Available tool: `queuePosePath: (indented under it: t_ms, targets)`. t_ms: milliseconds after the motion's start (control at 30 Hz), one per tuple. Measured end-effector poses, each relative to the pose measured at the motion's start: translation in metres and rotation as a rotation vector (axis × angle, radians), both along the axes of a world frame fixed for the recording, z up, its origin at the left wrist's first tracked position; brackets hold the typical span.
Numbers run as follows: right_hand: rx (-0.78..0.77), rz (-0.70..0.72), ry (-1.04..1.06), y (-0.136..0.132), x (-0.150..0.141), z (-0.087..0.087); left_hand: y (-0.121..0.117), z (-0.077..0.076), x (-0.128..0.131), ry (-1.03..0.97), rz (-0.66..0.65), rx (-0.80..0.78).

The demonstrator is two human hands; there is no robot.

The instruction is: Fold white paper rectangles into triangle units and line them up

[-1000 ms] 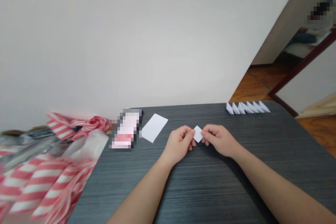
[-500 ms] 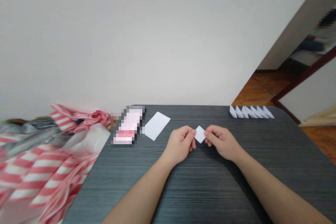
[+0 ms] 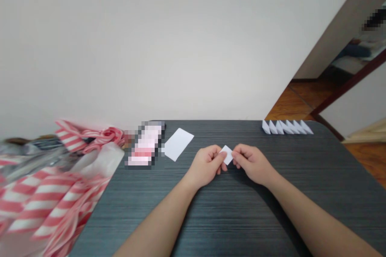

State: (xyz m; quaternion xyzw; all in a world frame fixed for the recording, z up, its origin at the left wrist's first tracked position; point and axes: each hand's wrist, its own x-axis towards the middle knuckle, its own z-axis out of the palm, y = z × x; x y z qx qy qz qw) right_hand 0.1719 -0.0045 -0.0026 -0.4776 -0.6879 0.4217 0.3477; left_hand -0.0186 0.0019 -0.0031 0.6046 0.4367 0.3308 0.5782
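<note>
The paper (image 3: 228, 156) was directly between the hands, small and white, showing as a diamond with one corner pointing far and one near. Its long axis was hard to tell, since both side corners were partly covered. Neither hand was nearer: the left hand (image 3: 206, 165) pinched the left side, its thumb lying over the face, and the right hand (image 3: 252, 163) pinched the right side. Both were nearly closed, fingers curled under, with only the paper in hold. It was over the desk (image 3: 229, 217) (whether it touched the top, I could not tell).

Farther left lay a flat sheet (image 3: 178, 144), its long axis slanting from near left to far right, closer to the left hand. Just left of that was a phone (image 3: 146, 144), pixelated. At the far right stood a row (image 3: 286, 127) of folded white pieces, closer to the right hand. Striped cloth (image 3: 45, 200) was heaped left of the desk.
</note>
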Motion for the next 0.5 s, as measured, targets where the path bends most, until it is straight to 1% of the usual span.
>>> queuePosePath:
  t_ms: [233,333,400,500]
  targets:
    - [-0.022,-0.006,0.09,-0.0034,0.0006,-0.0071,0.0001,0.0019,-0.0006,0.006,0.006,0.053]
    - [0.019,-0.035,0.065,-0.004,0.0029,-0.0094,0.0003,0.0013,0.0009,0.037,-0.001,0.097]
    - [0.056,-0.044,0.047,-0.0043,0.0038,-0.0099,0.0001,-0.0016,0.0026,0.03,0.039,0.101]
    - [0.126,-0.026,0.02,-0.005,0.0031,-0.0088,-0.0002,-0.0078,0.0044,0.016,0.179,0.128]
